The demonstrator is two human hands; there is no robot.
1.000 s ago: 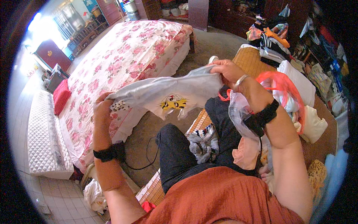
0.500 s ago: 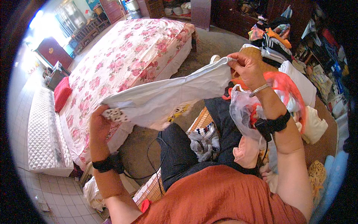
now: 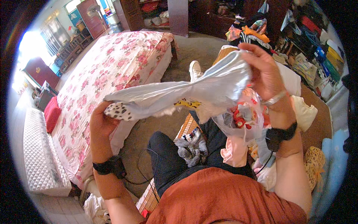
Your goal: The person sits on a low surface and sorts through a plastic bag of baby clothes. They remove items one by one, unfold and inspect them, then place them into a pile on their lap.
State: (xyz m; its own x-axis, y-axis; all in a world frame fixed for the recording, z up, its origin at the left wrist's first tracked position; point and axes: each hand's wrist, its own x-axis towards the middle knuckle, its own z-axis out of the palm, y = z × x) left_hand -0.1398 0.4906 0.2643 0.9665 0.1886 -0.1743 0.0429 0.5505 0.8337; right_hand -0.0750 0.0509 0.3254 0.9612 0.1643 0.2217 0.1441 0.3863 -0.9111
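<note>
Here's the pale garment, stretched crosswise in the air above the person's lap, a yellow animal print peeking from its folds! The left hand pinches the spotted end, thumb and fingers closed on the cloth. Over at the other end, the right hand is up against the edge, fingers partly spread and loosely bent; how firm its hold is, I can't tell.

Below, a grey knitted piece lies bunched between the thighs of the dark trousers. Just beside the right forearm sits a see-through bag with red things inside, a peach cloth under it. Off to the left spreads the bed, all pink flowers, with a red cushion at its side.
</note>
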